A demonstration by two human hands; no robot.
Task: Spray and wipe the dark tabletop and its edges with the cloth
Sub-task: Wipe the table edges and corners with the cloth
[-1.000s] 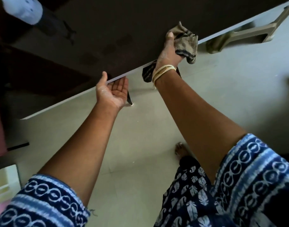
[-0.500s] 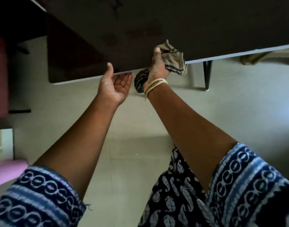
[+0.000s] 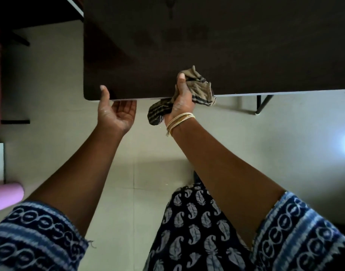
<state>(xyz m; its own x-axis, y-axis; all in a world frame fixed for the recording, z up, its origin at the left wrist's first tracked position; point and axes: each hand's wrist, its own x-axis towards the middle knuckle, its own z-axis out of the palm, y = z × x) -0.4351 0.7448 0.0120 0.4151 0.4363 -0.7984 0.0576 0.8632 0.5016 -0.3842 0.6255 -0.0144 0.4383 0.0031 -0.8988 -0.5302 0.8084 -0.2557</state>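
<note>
The dark tabletop [image 3: 216, 45] fills the upper part of the head view, and its pale near edge [image 3: 285, 92] runs to the right. My right hand [image 3: 182, 98] grips a crumpled brown striped cloth [image 3: 201, 89] against that edge, thumb on top of the table, with one end of the cloth hanging below. My left hand [image 3: 117, 110] is cupped palm-up just under the edge near the table's front left corner. Its thumb lies on the tabletop and its fingers are straight. The spray bottle is out of view.
A black table leg [image 3: 262, 103] stands on the pale tiled floor [image 3: 265, 143] to the right. A pink rolled mat [image 3: 5, 196] lies at the lower left, and dark furniture [image 3: 21, 12] fills the upper left.
The view has swung so the table edge now runs level. My right hand with the cloth has slid left along the edge toward my left hand, which stays cupped beneath it.
</note>
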